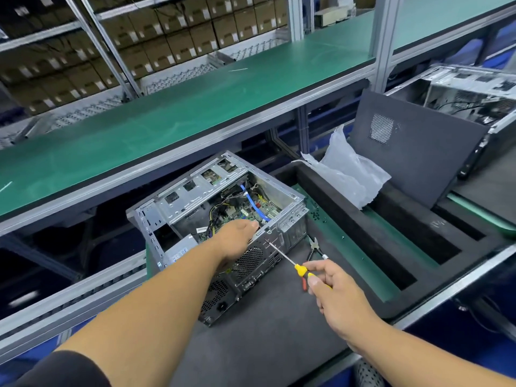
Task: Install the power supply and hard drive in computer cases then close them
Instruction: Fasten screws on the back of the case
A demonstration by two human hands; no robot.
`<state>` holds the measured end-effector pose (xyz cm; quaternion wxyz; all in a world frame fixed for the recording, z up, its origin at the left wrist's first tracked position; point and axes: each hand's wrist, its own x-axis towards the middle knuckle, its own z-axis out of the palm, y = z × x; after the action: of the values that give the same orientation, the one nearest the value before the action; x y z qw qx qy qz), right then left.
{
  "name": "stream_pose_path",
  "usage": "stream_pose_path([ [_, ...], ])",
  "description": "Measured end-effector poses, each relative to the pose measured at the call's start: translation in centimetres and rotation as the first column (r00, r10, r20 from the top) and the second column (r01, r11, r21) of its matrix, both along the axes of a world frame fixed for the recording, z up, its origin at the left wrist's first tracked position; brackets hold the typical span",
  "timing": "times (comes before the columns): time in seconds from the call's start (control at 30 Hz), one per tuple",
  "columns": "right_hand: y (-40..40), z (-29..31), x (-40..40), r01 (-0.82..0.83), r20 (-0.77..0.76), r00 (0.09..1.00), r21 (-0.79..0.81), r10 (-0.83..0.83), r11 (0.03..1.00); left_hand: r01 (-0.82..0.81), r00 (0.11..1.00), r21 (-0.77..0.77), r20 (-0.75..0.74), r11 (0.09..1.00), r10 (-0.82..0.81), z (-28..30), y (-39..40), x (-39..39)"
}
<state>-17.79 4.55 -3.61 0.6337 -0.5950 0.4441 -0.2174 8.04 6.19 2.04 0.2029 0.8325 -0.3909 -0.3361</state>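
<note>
Open computer case (223, 219) lying on its side on the dark mat (279, 317), side opening turned upward, between the raised green shelf (195, 107) and the near edge of the bench. Long axis running from the near rear panel, with its fan grille and ports, up and away toward the drive cage at the far left. Board, blue cable (252, 203) and bundled wires all exposed inside.

Grey power supply (181, 251) already seated in the near left corner of the case, label facing out. Whether fully screwed in: cannot tell. No hard drive plainly visible in the cage. Lid still off, so closing remains to be done, judging by the dark side panel (413, 152) leaning upright well apart on the right.

Left hand (237, 233) reaching over the top rim of the rear panel, fingers bent down into the case and mostly hidden; grasping anything or not, cannot tell. Right hand (332, 289) pinching the yellow handle of a screwdriver (284, 258), tip aimed at the upper edge of the rear panel, probably at a fixing screw.

Pliers (315, 248) lying just beside the case. Loose plastic bag (349, 171) in the black foam tray (363, 219). Second open case (469, 99) at far right.
</note>
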Motion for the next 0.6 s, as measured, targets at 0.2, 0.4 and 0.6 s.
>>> stream_pose_path([
  [0.2,0.2,0.1,-0.4,0.021,-0.033,0.999,-0.005,-0.021,1.0,0.084,0.996,0.057,-0.023,0.995,-0.083,0.2,-1.1,1.9],
  [0.4,0.6,0.4,0.1,-0.004,-0.018,1.0,-0.009,0.003,1.0,0.079,0.996,0.086,-0.046,0.993,-0.076,-1.2,0.1,2.8],
  [0.6,0.6,0.6,1.4,0.008,0.003,1.0,-0.015,-0.008,1.0,0.046,0.999,0.021,-0.03,0.999,-0.046,-1.8,-0.1,1.8],
])
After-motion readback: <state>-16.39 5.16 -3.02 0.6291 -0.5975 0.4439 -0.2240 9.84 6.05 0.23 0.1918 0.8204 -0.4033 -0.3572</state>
